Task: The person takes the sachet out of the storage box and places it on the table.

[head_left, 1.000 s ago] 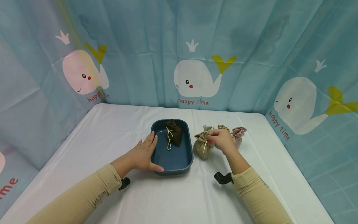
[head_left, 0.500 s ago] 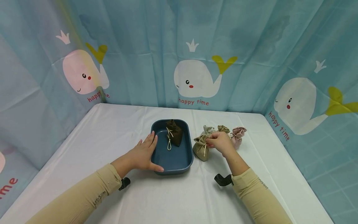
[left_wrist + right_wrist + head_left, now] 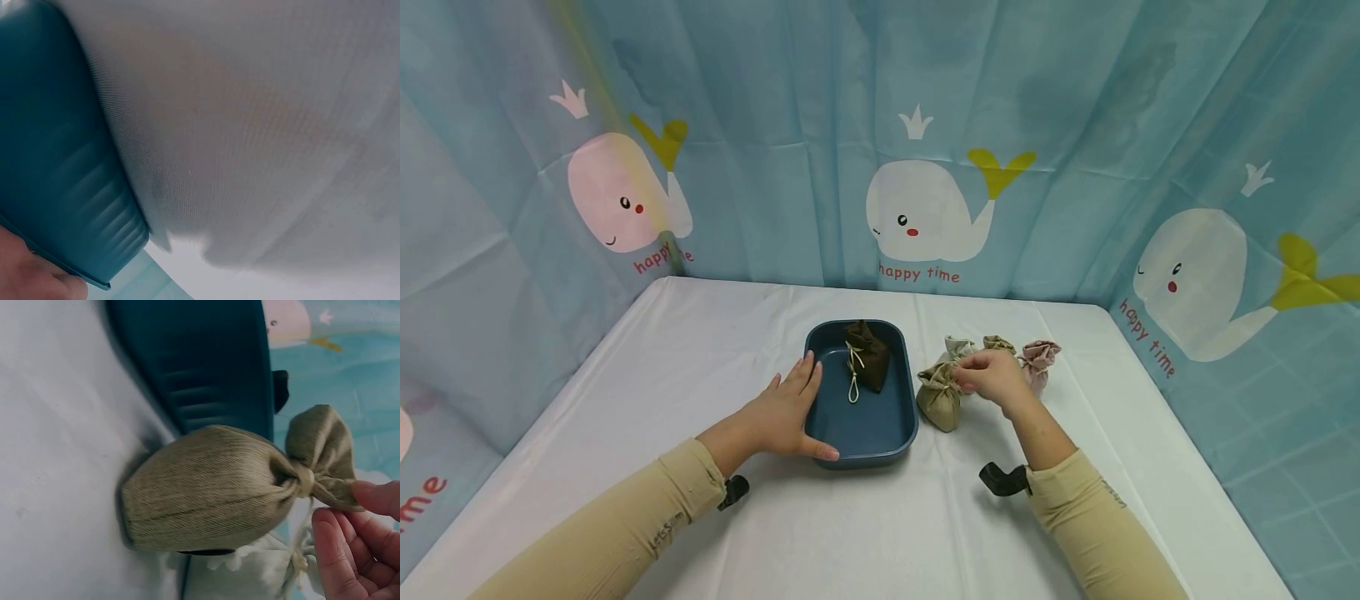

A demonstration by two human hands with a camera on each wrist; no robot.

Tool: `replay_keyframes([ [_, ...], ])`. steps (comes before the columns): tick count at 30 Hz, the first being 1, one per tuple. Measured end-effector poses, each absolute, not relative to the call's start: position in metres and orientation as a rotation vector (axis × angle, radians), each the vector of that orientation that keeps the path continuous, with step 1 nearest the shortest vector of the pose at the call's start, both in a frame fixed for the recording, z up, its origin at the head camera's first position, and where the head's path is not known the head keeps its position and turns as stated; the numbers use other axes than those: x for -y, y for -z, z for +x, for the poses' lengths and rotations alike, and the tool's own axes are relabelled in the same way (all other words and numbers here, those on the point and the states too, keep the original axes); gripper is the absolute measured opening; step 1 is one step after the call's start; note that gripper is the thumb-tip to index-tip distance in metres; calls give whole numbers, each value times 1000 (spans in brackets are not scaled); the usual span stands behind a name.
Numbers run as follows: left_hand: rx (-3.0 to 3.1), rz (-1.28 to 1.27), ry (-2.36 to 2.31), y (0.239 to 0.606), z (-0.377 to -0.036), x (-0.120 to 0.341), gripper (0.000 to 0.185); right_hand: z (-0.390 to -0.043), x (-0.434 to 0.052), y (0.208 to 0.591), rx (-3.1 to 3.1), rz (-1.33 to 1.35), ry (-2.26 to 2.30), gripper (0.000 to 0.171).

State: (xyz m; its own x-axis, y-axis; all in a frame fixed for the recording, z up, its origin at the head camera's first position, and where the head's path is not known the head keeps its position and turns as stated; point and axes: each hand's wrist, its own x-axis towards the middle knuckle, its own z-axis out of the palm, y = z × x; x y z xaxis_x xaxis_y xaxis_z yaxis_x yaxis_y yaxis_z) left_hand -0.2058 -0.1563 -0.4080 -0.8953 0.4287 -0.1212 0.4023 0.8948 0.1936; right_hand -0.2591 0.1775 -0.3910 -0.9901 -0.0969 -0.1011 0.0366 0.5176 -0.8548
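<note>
A khaki drawstring pouch (image 3: 940, 404) stands on the white table just right of a dark blue tray (image 3: 868, 459). My right hand (image 3: 996, 379) pinches the ruffled top of this pouch between thumb and fingers. In the right wrist view the pouch (image 3: 209, 490) looks full, its cord tied round the neck. My left hand (image 3: 782, 412) is spread along the tray's left side, fingertips over the rim and thumb at the near corner. Inside the tray, at the far end, lies a dark brown pouch (image 3: 870, 358) with a pale cord loop.
Behind my right hand stand a pale green pouch (image 3: 958, 346) and a tan pouch (image 3: 999, 343), both partly hidden. A pink pouch (image 3: 1037, 367) is farther right. A blue whale-print curtain (image 3: 820, 167) encloses the table's back and sides.
The khaki pouch has shifted slightly left and nearer, with my right hand still at its top. My left hand and the tray have stayed put.
</note>
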Motion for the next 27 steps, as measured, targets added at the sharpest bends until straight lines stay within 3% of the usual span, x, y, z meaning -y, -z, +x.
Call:
replay_keyframes([
  [27, -2908, 640, -235, 412, -207, 157, 137, -265, -178, 361, -2597, -149, 1596, 27],
])
